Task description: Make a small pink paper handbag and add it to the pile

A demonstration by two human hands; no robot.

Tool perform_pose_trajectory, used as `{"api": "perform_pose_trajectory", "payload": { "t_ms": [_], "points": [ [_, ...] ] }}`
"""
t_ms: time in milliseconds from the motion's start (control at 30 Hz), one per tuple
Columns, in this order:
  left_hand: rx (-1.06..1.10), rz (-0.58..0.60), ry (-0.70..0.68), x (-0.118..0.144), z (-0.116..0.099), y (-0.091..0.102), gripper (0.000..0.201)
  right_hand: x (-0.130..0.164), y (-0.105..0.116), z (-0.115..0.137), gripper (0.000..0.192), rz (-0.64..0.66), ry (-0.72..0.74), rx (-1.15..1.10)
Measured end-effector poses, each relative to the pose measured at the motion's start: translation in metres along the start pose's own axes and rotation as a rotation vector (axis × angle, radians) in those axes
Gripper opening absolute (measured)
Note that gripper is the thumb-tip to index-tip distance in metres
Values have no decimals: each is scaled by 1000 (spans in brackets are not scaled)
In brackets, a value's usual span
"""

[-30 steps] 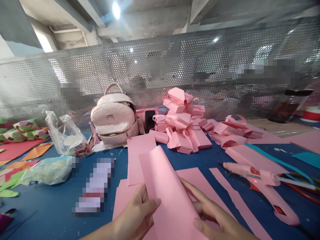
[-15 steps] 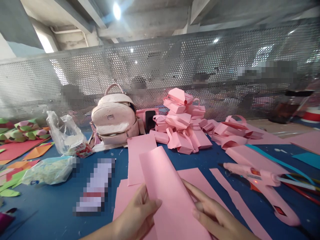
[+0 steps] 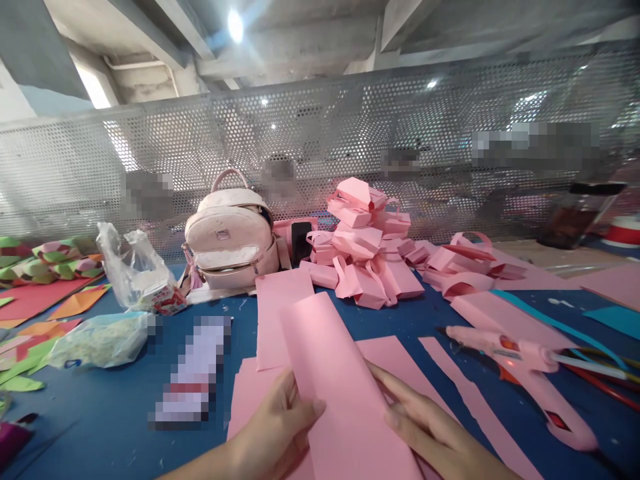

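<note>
Between my hands is a sheet of pink paper (image 3: 337,373), bent over lengthwise into a long rounded fold. My left hand (image 3: 285,417) pinches its left edge, thumb on top and fingers behind. On the right edge, my right hand (image 3: 425,417) grips with the thumb in front and the fingers along the side. Flat pink sheets (image 3: 250,390) lie on the table under the held one, and another pink sheet (image 3: 283,313) lies just beyond. To the right of my right hand rests a torn pink paper strip (image 3: 467,393).
A pink glue gun (image 3: 520,360) lies at the right with a glue stick in it. Folded pink paper boxes (image 3: 365,247) are heaped at the back, beside a cream backpack (image 3: 230,240) and a phone (image 3: 301,241). Plastic bags (image 3: 103,340) and coloured paper occupy the left.
My hands and the folded pink paper hold almost the same position. The view has shifted very slightly; nothing was taken up or let go.
</note>
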State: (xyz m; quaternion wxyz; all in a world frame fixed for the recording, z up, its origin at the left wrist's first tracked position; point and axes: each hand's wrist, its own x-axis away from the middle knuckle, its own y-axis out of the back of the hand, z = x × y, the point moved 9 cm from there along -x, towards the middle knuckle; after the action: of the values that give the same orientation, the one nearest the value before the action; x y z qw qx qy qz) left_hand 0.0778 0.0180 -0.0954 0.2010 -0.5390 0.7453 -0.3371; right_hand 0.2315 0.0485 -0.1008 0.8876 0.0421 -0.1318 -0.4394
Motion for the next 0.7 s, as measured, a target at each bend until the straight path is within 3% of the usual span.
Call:
{"api": "perform_pose_trajectory", "payload": {
  "t_ms": [233, 533, 700],
  "points": [
    [-25, 18, -2, 1, -3, -6, 37, 1, -1, 1, 77, 13, -3, 28],
    [-94, 124, -32, 1, 1, -13, 37, 5, 2, -7, 84, -32, -76, 6],
    [-83, 97, -12, 1, 0, -13, 41, 5, 2, -11, 87, -31, -95, 35]
  ]
}}
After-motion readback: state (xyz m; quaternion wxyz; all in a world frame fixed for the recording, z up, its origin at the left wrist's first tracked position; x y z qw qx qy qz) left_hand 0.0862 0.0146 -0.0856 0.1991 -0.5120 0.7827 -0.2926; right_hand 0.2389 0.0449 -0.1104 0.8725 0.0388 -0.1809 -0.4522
